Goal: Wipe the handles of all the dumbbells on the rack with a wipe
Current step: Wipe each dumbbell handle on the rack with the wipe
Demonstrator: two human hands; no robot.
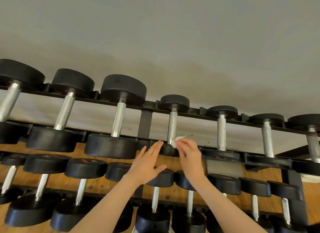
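Right grip [187, 152] pinches wipe [177, 142] at near-upright handle [172, 125]; left grip [147, 161] flat.

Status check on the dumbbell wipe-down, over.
Right hand pinches wipe at the near end of a top-row handle. Left hand open, beside it. Nothing blocking.

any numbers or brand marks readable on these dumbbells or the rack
Nothing can be read for sure.
Pale numerals on the lower row dumbbell heads: too blurred.
Red marks on the lower row heads: logo shapes, no legible letters.
Small dark stamp at the top of the handle being wiped: too small.
Rack: no text visible.
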